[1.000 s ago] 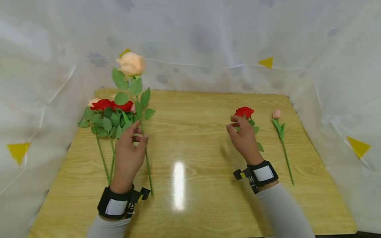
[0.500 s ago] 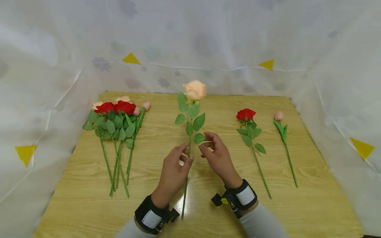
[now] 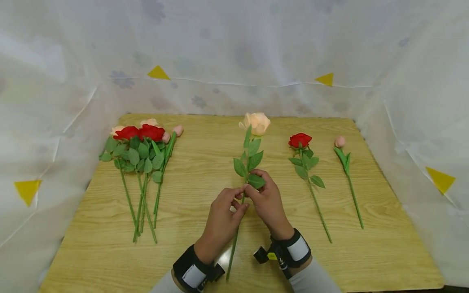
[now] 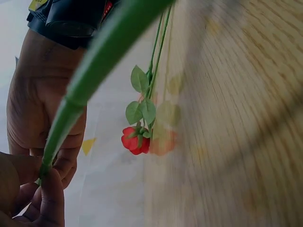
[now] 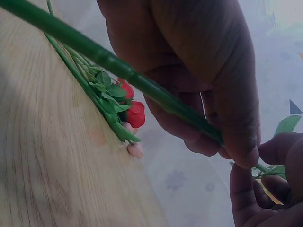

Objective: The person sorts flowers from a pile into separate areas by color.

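A peach rose [image 3: 257,123] with a green leafy stem is held over the middle of the table, its bloom pointing away from me. My left hand [image 3: 224,215] pinches the stem between thumb and fingers; the bare stem [image 4: 78,85] crosses the left wrist view close up. Just above, my right hand [image 3: 269,203] has thumb and fingers around the stem beside the lowest leaf [image 3: 256,181]. The fingertips of both hands nearly meet, as the right wrist view shows, with the left hand [image 5: 199,71] in front.
Left on the wooden table [image 3: 198,162] lies a group of red roses [image 3: 152,132], peach roses [image 3: 149,122] and pink tulips [image 3: 178,130], stems crossing. To the right lie a single red rose [image 3: 300,140] and a pink tulip [image 3: 340,141]. White curtains [image 3: 234,49] enclose the table.
My left hand has carried the peach rose from the left group to the middle. My right hand has come left from beside the single red rose and taken hold of the stem.
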Demonstrator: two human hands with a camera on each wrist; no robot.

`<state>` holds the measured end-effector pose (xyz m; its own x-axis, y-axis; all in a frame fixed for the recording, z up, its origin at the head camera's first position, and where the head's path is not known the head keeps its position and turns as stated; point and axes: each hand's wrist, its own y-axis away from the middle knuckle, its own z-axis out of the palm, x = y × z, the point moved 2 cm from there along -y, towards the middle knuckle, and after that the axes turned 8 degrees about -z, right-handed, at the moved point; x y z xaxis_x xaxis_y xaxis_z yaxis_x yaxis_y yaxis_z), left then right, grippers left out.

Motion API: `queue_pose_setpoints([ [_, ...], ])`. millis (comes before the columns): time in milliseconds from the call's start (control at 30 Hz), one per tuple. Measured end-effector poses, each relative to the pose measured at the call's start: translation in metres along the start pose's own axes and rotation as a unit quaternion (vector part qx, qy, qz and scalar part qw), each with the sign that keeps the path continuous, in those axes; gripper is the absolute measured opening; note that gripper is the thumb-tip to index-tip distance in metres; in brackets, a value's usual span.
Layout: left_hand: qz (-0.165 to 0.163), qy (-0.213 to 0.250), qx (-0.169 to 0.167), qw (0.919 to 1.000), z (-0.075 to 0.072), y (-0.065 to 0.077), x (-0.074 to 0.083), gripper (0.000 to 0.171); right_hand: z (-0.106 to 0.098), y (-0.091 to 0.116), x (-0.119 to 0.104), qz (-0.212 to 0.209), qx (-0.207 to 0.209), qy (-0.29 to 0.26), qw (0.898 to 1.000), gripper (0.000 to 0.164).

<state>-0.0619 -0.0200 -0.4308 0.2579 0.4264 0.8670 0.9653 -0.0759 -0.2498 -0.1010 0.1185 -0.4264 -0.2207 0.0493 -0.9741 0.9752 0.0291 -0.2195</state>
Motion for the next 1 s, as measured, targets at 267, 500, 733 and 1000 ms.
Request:
queue_pose_setpoints([
  [267,0.004,0.007,-0.003,1.0000,0.002,0.002,0.004,0.029,-0.004,0.000,0.001,0.009,0.011,0.004,1.000,0.026],
  [500,-0.004,-0.010,-0.016,0.9998,0.002,0.003,0.003,0.028,-0.003,-0.003,-0.001,0.008,0.009,-0.007,1.000,0.032],
  [733,0.030,-0.032,-0.028,0.9987,-0.003,0.004,0.000,0.036,-0.013,-0.012,-0.008,-0.017,0.016,0.026,0.999,0.023],
  [1000,-0.007,-0.163,-0.036,0.9859,-0.047,-0.004,-0.017,0.046,-0.052,-0.040,0.003,0.011,-0.001,0.139,0.990,0.006],
])
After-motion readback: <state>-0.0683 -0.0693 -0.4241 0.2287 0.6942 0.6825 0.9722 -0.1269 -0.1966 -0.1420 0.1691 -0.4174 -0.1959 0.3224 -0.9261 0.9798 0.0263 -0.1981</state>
